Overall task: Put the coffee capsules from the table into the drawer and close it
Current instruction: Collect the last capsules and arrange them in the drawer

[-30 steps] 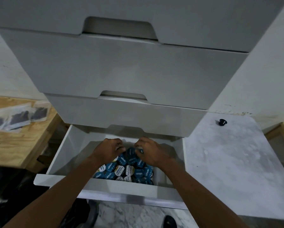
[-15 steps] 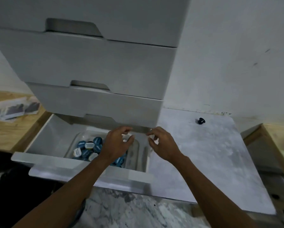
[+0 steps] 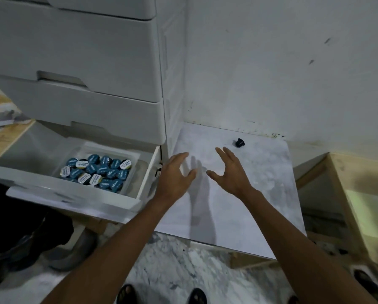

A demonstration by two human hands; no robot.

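On the pale table [image 3: 238, 205], one dark capsule [image 3: 240, 143] lies near the far edge, just beyond my right hand [image 3: 229, 174], nearer than my left hand [image 3: 176, 175], both empty, fingers spread.

Both empty hands, left hand [image 3: 176, 176] and right hand [image 3: 229, 172], hover over the table [image 3: 260, 194]; a capsule [image 3: 240, 143], seemingly dark, beyond.

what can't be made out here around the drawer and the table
All in the head view:
- Capsules in the drawer: lid print too small and blurred to read; lower layers hidden by the top ones.
- Drawer front: motion-blurred, handle not discernible.
- Lone capsule on the table: too small to tell its label.
- Drawer's rear: hidden under the closed drawer above.
- Papers: cut off by the left edge.
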